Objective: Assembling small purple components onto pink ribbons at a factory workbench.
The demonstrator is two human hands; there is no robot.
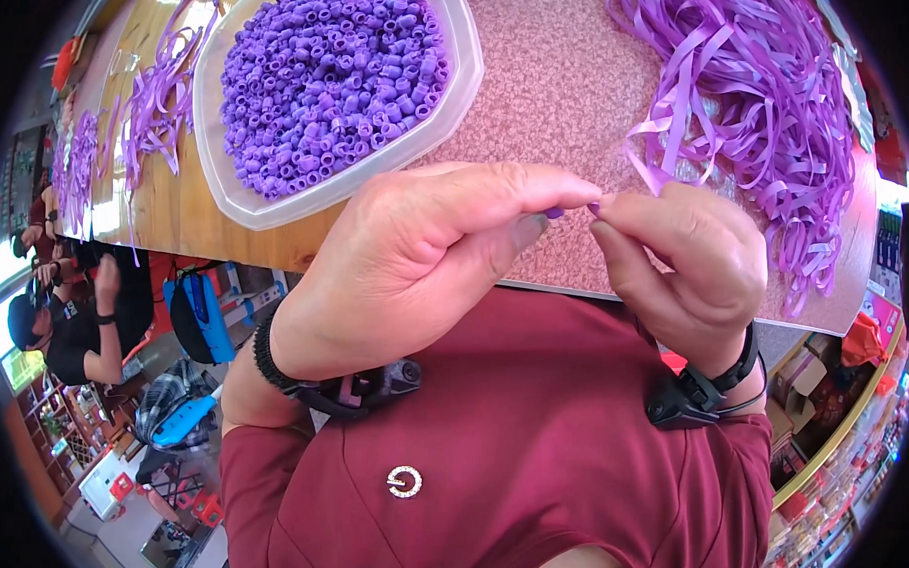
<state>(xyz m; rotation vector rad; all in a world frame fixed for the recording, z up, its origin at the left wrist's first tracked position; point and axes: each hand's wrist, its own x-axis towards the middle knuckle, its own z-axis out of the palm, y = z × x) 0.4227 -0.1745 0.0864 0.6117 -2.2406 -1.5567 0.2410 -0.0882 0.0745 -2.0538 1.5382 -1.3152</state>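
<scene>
Left hand (403,256), palm turned inward: thumb and forefinger are closed in a pinch on a small purple plastic piece (554,212), mostly covered, above the near edge of the table. At centre, the two hands' fingertips all but meet. Right hand (693,246): thumb and forefinger are pinched on a narrow purple tip (594,208), too small to identify with certainty, just beside the piece. For good handling, the left pinch should be light and leave the piece's facing end uncovered; the right pinch should sit close behind the tip so that it does not bend. Both wrists are best kept steady, with the two parts in line.

Surroundings, left to right: a person in dark clothing (71,342), well apart; loose shiny purple ribbons (158,109) on a brown wooden tabletop (207,233); a translucent plastic tub (467,68) of small hollow purple caps (332,78), its near rim just beyond the left hand and a likely obstacle to it; a pink speckled mat (548,80); and a tangled heap of purple satin ribbon (748,93). One loop from the heap passes close behind the right hand and could snag its fingers.
</scene>
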